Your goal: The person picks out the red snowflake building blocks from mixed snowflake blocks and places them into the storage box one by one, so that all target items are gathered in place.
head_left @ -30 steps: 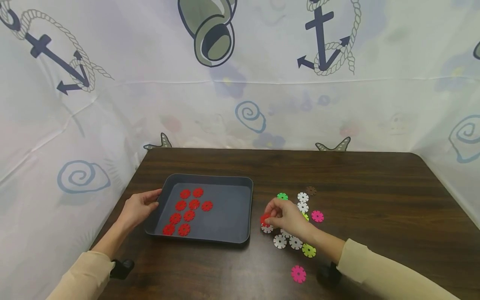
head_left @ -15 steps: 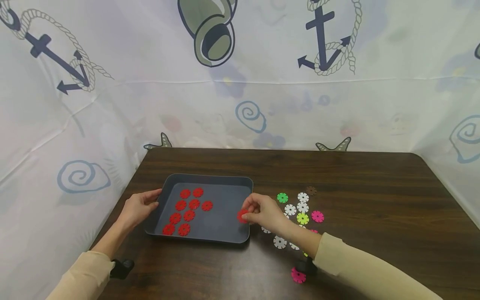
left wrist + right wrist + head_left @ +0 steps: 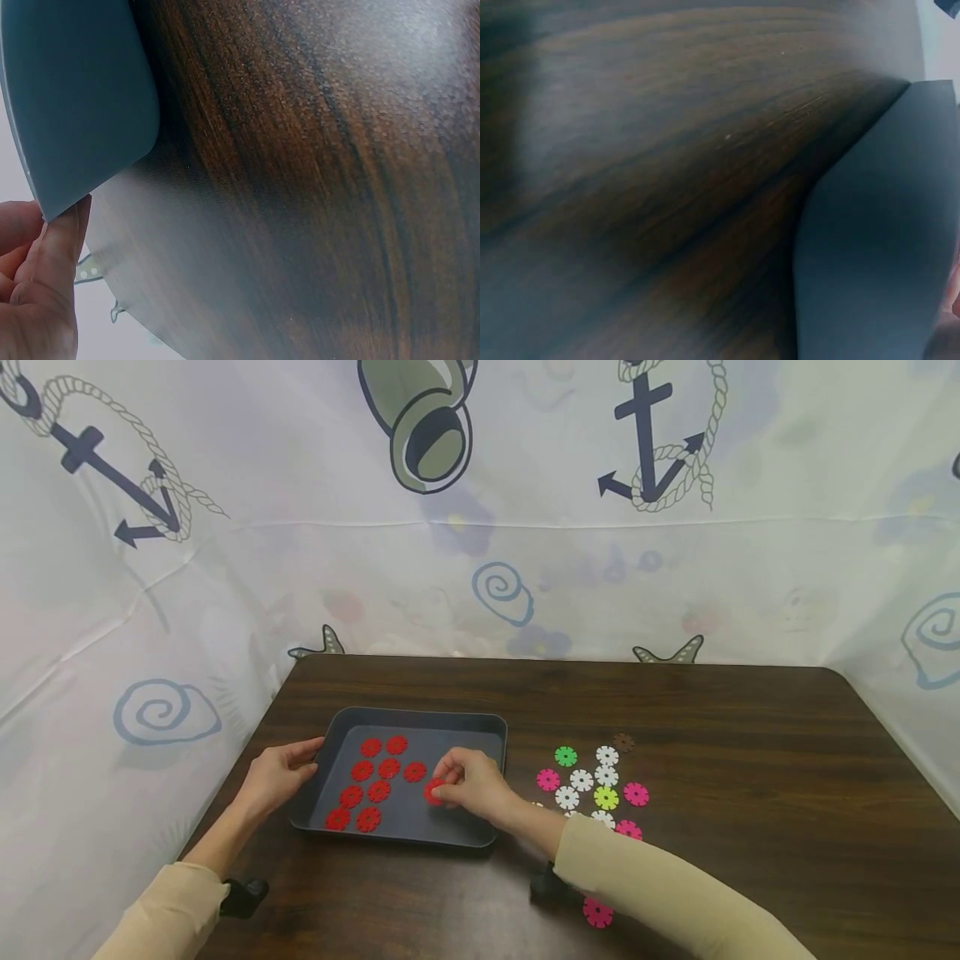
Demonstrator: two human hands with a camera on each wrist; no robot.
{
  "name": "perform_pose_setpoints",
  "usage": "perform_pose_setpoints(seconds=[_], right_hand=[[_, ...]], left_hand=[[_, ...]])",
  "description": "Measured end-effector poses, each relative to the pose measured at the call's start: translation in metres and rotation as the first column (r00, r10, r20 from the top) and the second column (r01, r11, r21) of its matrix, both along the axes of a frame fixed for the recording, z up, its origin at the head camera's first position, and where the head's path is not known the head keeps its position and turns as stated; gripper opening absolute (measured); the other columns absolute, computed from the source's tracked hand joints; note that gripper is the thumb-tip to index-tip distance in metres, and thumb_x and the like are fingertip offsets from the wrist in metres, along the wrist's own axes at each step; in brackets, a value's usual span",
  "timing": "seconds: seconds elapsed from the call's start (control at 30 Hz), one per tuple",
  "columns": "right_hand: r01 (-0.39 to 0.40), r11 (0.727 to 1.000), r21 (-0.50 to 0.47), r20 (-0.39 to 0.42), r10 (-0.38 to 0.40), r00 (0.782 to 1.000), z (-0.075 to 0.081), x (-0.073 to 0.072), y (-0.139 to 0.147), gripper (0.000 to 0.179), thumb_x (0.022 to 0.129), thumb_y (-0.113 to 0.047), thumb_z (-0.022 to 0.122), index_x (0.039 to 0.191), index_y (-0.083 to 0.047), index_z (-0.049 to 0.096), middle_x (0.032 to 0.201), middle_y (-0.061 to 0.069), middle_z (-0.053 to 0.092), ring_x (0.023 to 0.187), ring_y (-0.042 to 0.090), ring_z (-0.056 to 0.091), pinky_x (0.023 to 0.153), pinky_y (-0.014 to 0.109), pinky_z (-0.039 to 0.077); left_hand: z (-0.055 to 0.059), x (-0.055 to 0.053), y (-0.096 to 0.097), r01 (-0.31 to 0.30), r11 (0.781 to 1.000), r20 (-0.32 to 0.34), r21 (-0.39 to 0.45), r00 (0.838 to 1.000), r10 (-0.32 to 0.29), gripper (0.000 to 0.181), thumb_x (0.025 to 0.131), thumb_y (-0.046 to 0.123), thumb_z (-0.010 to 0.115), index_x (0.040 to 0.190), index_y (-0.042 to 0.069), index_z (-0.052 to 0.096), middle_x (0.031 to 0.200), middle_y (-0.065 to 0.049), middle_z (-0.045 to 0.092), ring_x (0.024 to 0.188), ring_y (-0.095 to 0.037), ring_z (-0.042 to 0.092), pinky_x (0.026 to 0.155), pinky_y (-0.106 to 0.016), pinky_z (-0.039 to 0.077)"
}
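Observation:
In the head view a dark grey tray [image 3: 465, 822] holds several red notched plastic discs [image 3: 368, 819] toward its left side. My left hand [image 3: 273, 778] pinches the tray's left rim between thumb and fingers; the left wrist view shows that hand [image 3: 46, 277] at the rim's edge. Over the tray's right half, my right hand [image 3: 476, 785] pinches another red notched disc [image 3: 432, 792] between thumb and fingertips. Only a sliver of the right hand shows in the right wrist view, behind the tray wall [image 3: 877, 240].
Right of the tray lie loose notched discs: several white [image 3: 567, 797], several pink [image 3: 636, 794], a green [image 3: 566, 756], a brown [image 3: 622, 742] and a yellow-green one [image 3: 606, 797]. My right sleeve [image 3: 637, 885] hides part of them. A patterned cloth [image 3: 360, 577] surrounds the wooden table [image 3: 750, 760].
My right hand has carried the red disc leftward from the loose discs, across the tray's right rim, to above the tray. The left hand and tray have stayed put.

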State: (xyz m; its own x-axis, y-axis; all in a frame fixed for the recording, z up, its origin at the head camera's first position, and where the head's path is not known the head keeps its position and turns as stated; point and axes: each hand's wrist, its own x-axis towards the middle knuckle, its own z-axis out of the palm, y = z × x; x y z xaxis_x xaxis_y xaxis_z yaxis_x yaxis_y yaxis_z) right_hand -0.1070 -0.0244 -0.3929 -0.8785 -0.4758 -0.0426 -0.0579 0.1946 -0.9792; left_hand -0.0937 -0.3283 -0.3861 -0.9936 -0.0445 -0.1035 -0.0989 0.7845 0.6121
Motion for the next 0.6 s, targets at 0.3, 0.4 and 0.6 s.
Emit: perform_pose_setpoints(seconds=[0.3, 0.4, 0.6], right_hand=[[0.055, 0.989, 0.138, -0.058, -0.047, 0.997, -0.013, -0.006, -0.03, 0.016, 0.074, 0.007, 0.073, 0.083, 0.003, 0.062, 0.062, -0.001, 0.051, 0.048, 0.006, 0.053, 0.048, 0.021, 0.051], [0.063, 0.984, 0.168, -0.081, -0.05, 0.995, -0.015, -0.007, -0.037, 0.016, 0.073, 0.008, 0.073, 0.082, 0.003, 0.062, 0.061, -0.002, 0.049, 0.046, 0.005, 0.051, 0.046, 0.018, 0.049], [0.072, 0.97, 0.234, -0.122, -0.045, 0.992, -0.018, -0.009, -0.048, 0.015, 0.073, 0.006, 0.074, 0.08, 0.0, 0.062, 0.06, -0.004, 0.046, 0.044, 0.003, 0.047, 0.044, 0.016, 0.046]], left_hand=[[0.0, 0.0, 0.001, 0.004, 1.0, -0.02, -0.003, 1.0, -0.004, 0.045, 0.09, 0.005, 0.057, 0.133, -0.003, 0.049, 0.128, -0.026, 0.053, 0.113, -0.041, 0.057, 0.085, -0.048, 0.051], [0.0, 0.0, 0.001, 0.003, 1.0, -0.015, 0.003, 1.0, -0.003, 0.045, 0.09, 0.005, 0.057, 0.134, -0.003, 0.049, 0.129, -0.026, 0.053, 0.113, -0.04, 0.056, 0.085, -0.047, 0.051], [0.0, 0.001, 0.001, -0.001, 1.0, -0.015, 0.004, 1.0, 0.001, 0.044, 0.09, 0.005, 0.057, 0.133, -0.003, 0.049, 0.129, -0.027, 0.053, 0.113, -0.041, 0.057, 0.084, -0.047, 0.051]])
